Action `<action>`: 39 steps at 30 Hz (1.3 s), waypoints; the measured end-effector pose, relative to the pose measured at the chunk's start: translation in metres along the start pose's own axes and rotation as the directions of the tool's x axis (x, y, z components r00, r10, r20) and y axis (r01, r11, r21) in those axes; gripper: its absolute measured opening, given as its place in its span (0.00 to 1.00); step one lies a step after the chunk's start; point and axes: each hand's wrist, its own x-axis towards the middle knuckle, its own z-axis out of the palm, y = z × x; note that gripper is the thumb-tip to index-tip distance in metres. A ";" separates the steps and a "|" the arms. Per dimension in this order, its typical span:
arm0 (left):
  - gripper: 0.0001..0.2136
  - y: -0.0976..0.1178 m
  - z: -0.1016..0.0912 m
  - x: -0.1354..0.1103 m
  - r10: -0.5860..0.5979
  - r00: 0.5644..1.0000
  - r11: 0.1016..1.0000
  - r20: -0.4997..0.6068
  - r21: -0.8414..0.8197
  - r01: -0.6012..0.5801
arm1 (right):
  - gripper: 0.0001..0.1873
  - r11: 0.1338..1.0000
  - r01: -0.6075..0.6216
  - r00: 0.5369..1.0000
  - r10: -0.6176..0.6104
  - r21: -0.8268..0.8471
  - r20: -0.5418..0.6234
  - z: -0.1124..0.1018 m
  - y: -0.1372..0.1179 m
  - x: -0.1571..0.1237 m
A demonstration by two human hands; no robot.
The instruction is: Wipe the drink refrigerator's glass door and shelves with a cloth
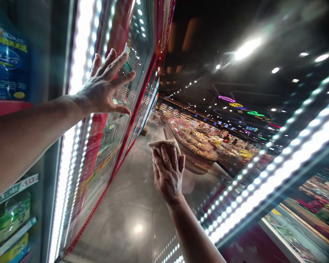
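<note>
My right hand (168, 175) is at the centre, its fingers laid over a folded beige cloth (162, 143). The cloth appears pressed flat against a clear glass pane (192, 182) that shows reflections and the floor behind it. To the left, my left hand (106, 86) is stretched out with its fingers spread, and nothing is in it. It is nearest to the red-framed glass door (137, 91) and the bright LED strip (79, 54). Whether its fingers touch the door, I cannot tell. The palm side of both hands is hidden.
Close on the left are shelves with a blue package (8, 65), a green-topped pack (11, 215) and price labels (19, 188). A second LED strip (268, 179) slants across the right. Beyond the grey floor (131, 204) stands a long display counter (194, 146) heaped with goods.
</note>
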 end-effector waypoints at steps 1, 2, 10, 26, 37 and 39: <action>0.56 -0.001 -0.003 -0.002 0.015 1.000 1.000 0.022 -0.015 -0.014 | 0.30 1.000 -0.009 1.000 0.009 0.002 -0.006 -0.001 0.001 0.001; 0.58 -0.001 -0.005 -0.004 0.025 0.999 0.999 0.041 -0.032 -0.024 | 0.29 1.000 -0.030 0.999 0.030 0.000 -0.016 -0.001 0.003 0.004; 0.61 0.003 -0.010 -0.009 0.018 0.995 0.996 0.094 -0.093 -0.010 | 0.30 0.999 -0.052 0.998 0.052 0.004 -0.045 0.006 -0.016 0.023; 0.54 -0.008 -0.011 -0.025 0.081 0.990 0.994 0.119 -0.082 -0.072 | 0.31 1.000 0.001 1.000 -0.002 0.029 0.009 0.017 -0.043 0.046; 0.53 -0.010 -0.022 -0.024 0.078 0.970 0.997 0.229 -0.031 -0.073 | 0.29 0.991 0.119 0.993 -0.120 0.069 0.018 0.029 -0.063 0.054; 0.55 -0.012 -0.026 -0.024 0.083 0.961 0.997 0.264 -0.015 -0.082 | 0.28 0.995 0.069 0.998 -0.069 0.068 -0.007 0.027 -0.061 0.061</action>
